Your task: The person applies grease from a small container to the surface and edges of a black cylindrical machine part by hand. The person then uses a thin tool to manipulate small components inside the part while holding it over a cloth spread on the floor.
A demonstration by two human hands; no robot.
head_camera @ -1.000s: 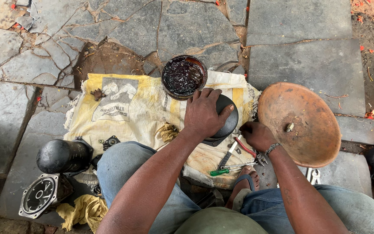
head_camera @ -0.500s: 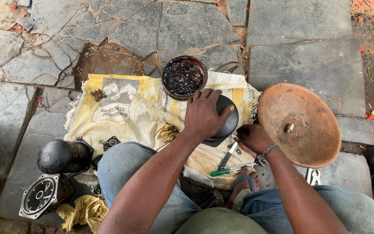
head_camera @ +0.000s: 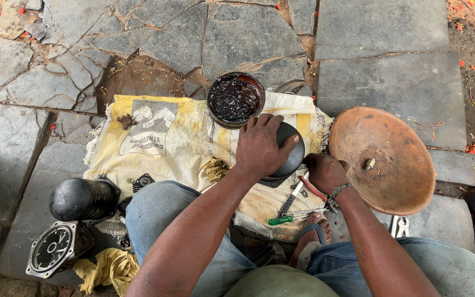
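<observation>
While nothing has shifted since the earlier views, the black round part [head_camera: 290, 157] at the sack's [head_camera: 155, 143] right edge is pressed under the spread left hand [head_camera: 260, 147]; the right hand [head_camera: 325, 171] is closed beside it, its contents hidden.

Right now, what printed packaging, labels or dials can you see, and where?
Printed sack: flat on the stone under the left hand, yellow and white with a grey-white picture panel at left.
Dial housing: bottom left on the ground, squarish grey metal frame, round dark face.
</observation>
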